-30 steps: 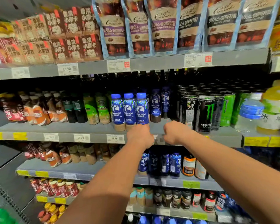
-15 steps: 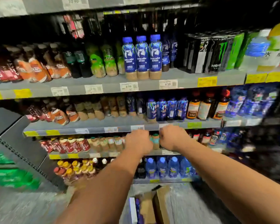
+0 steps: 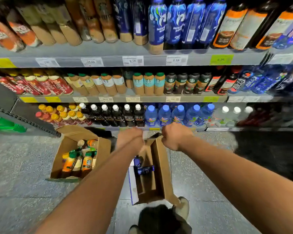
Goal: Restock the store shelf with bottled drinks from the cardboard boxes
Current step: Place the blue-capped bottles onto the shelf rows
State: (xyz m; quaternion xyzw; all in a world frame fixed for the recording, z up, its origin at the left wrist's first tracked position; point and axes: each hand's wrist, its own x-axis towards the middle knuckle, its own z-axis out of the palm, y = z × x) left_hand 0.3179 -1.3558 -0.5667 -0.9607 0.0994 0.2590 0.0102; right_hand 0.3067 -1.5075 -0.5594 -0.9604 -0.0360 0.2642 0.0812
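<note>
Both arms reach forward and down over the floor. My left hand (image 3: 130,139) and my right hand (image 3: 174,137) are curled into fists, seen from the back, with nothing visible in them. Between and below them stands a narrow open cardboard box (image 3: 161,168), its far flap rising between the two fists. Two blue bottles (image 3: 143,169) lie inside it. Left of it, a wider open cardboard box (image 3: 101,149) holds several coffee and orange-capped bottles (image 3: 78,162). Matching blue coffee bottles (image 3: 173,22) stand on the top shelf in view.
The grey shelf unit (image 3: 108,52) shows three stocked levels: coffee bottles, green-capped cups, dark and blue water bottles (image 3: 178,114) at the bottom. A green object (image 3: 5,124) lies at the left on the speckled floor. My shoe (image 3: 183,208) sits against the narrow box.
The view has tilted down from the upper shelves to the floor. Both fists have dropped from the shelf edge to just above the narrow box, still side by side.
</note>
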